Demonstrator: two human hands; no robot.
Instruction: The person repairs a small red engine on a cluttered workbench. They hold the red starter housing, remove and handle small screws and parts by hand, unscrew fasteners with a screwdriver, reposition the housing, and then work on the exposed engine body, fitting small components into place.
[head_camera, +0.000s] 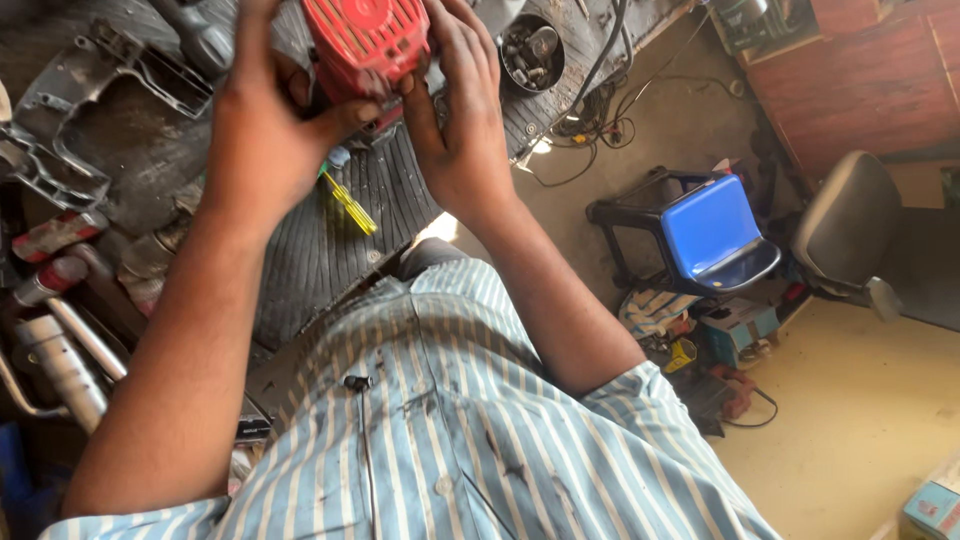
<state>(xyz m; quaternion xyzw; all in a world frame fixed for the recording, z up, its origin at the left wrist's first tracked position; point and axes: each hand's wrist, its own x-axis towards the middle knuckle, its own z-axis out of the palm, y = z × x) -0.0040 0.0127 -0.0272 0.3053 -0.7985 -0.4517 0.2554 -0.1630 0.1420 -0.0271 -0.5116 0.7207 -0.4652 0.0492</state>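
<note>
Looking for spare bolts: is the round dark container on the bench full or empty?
Partly full: the round container holds a heap of small metal parts.

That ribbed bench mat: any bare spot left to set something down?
Yes: the ribbed mat is bare below the yellow screwdriver, toward the striped shirt. Crowded: grey housings and cans on the left, parts bowl up top.

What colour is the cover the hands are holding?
Red, a slotted cover; seen in the head view.

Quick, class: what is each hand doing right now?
Left hand: closed on the red slotted cover, gripping its left side.
Right hand: closed on the same cover, gripping its right side.
</note>
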